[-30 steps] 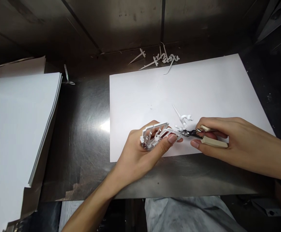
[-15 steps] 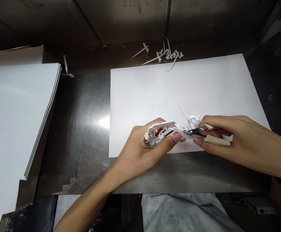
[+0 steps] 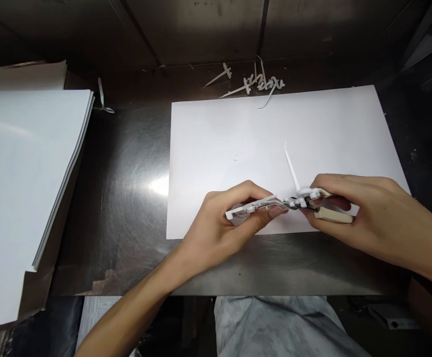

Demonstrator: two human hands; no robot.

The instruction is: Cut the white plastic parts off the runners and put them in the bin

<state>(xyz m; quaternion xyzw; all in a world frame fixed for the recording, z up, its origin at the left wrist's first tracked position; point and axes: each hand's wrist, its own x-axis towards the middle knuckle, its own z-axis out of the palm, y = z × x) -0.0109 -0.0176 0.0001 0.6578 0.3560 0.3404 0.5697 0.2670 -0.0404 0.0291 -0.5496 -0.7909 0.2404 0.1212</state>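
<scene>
My left hand (image 3: 230, 223) is closed round a white moulded plastic part (image 3: 251, 206), held nearly edge-on between thumb and fingers. From its right end a white plastic sprue (image 3: 292, 171) sticks out, with a long thin spike pointing up and away. My right hand (image 3: 360, 203) grips a pair of cream-handled nippers (image 3: 333, 215). Their dark jaws lie at the joint between part and sprue; whether the jaws are closed through it I cannot tell. Both hands are above a white paper sheet (image 3: 216, 134).
Several cut-off white sprues (image 3: 247, 87) lie behind the sheet, against the metal wall. A stack of white paper (image 3: 26, 163) on cardboard stands at the left. A thin white strip (image 3: 102, 99) lies beside it. The metal table's front edge (image 3: 238, 292) runs near my body.
The white part has turned from showing its open framed face to nearly edge-on. The sprue's spike has tilted more upright and shifted right. Both hands keep their grip.
</scene>
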